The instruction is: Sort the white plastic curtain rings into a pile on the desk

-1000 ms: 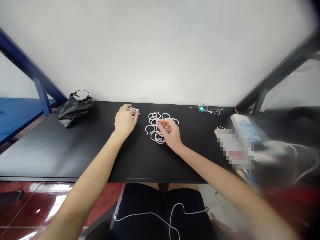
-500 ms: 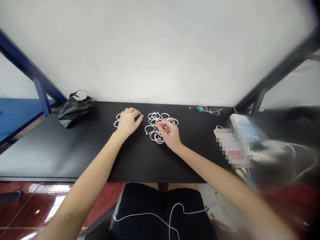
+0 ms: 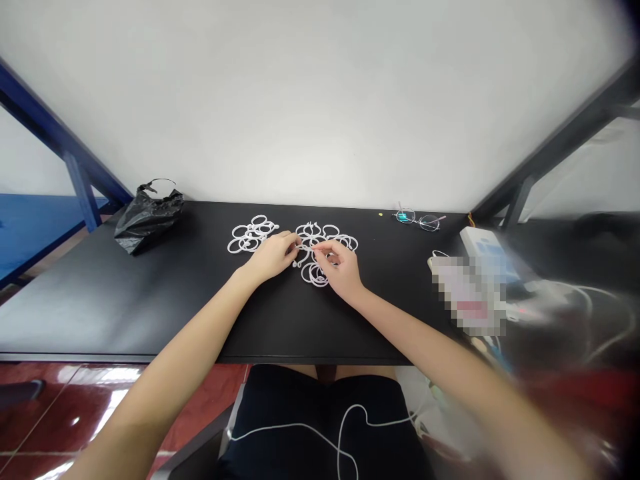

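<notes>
My right hand (image 3: 342,270) is closed in a pinch on a white plastic curtain ring (image 3: 304,247) above the right pile. My left hand (image 3: 274,256) reaches the other side of that ring, its thumb and fingers closed on it. Beneath and around my right hand lies a loose pile of white rings (image 3: 316,275), some with knobbed open ends. To the left, just beyond my left hand, a second cluster of white rings (image 3: 241,244) rests on the black table (image 3: 300,327). My fingers partly hide the held ring.
A crumpled black plastic bag (image 3: 150,220) sits at the back left. Eyeglasses (image 3: 421,221) lie at the back right. A white box (image 3: 487,252), a blurred-out phone (image 3: 470,297) and cables lie to the right. A white cord (image 3: 295,427) crosses my lap.
My left hand has moved right from the left cluster to the ring at my right hand, uncovering that cluster. My right hand has stayed nearly still.
</notes>
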`<state>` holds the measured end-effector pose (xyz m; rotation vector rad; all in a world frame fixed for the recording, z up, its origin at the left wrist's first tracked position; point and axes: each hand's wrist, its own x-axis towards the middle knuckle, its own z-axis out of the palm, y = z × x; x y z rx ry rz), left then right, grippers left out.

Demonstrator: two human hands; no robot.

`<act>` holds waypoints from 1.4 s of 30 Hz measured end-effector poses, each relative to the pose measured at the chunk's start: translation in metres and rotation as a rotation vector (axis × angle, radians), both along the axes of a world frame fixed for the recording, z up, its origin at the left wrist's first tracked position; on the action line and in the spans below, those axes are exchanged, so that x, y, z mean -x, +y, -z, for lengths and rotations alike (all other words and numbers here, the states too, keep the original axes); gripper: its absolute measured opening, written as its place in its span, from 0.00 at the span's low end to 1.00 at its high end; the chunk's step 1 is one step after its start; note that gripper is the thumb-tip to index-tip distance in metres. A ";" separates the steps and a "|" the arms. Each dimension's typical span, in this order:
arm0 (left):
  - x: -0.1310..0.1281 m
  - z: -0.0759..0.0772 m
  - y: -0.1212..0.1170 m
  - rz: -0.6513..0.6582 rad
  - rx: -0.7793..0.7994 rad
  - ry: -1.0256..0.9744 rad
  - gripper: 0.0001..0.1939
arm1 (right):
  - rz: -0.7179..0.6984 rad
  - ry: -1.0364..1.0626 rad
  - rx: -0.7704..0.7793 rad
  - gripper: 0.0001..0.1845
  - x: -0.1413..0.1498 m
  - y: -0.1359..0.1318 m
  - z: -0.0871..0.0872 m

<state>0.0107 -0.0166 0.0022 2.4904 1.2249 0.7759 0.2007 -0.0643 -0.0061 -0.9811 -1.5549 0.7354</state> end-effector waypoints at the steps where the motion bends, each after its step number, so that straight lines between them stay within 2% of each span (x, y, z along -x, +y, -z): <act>1: -0.001 -0.001 -0.001 0.009 0.015 -0.051 0.07 | -0.001 -0.002 -0.008 0.05 0.000 0.000 0.000; 4: -0.007 -0.005 -0.004 -0.007 0.152 -0.254 0.07 | -0.009 0.003 -0.019 0.05 0.001 0.000 0.001; 8: -0.015 -0.006 -0.007 -0.054 0.398 -0.492 0.10 | -0.020 0.041 -0.076 0.13 0.001 -0.001 0.002; 12: -0.017 -0.009 -0.008 -0.047 0.625 -0.666 0.12 | 0.010 0.068 -0.169 0.10 0.000 -0.001 0.002; 17: -0.015 -0.015 -0.008 -0.005 0.775 -0.703 0.07 | 0.048 0.104 -0.134 0.09 -0.001 0.000 0.005; 20: -0.017 -0.018 -0.010 0.013 0.809 -0.681 0.09 | 0.078 0.143 -0.071 0.09 -0.001 0.002 0.007; 22: -0.020 -0.018 -0.012 0.014 0.754 -0.687 0.14 | 0.072 0.182 -0.015 0.08 -0.002 0.002 0.007; 24: -0.023 -0.016 -0.016 0.026 0.619 -0.665 0.17 | 0.028 0.237 0.046 0.09 -0.001 0.000 0.006; 28: -0.026 -0.007 -0.024 0.042 0.144 -0.471 0.18 | -0.055 0.296 0.124 0.10 0.003 -0.008 0.002; 30: -0.027 -0.004 -0.027 0.046 -0.032 -0.424 0.19 | -0.080 0.283 0.124 0.10 0.005 -0.012 0.000; 32: -0.027 -0.004 -0.028 0.058 -0.058 -0.428 0.20 | -0.092 0.270 0.116 0.10 0.005 -0.013 -0.001; 37: -0.031 -0.008 -0.028 0.127 0.045 -0.391 0.23 | -0.069 0.265 0.102 0.11 0.005 -0.010 0.002; 42: -0.030 -0.005 -0.027 0.118 -0.069 -0.342 0.23 | -0.117 0.212 0.100 0.11 0.004 -0.006 0.004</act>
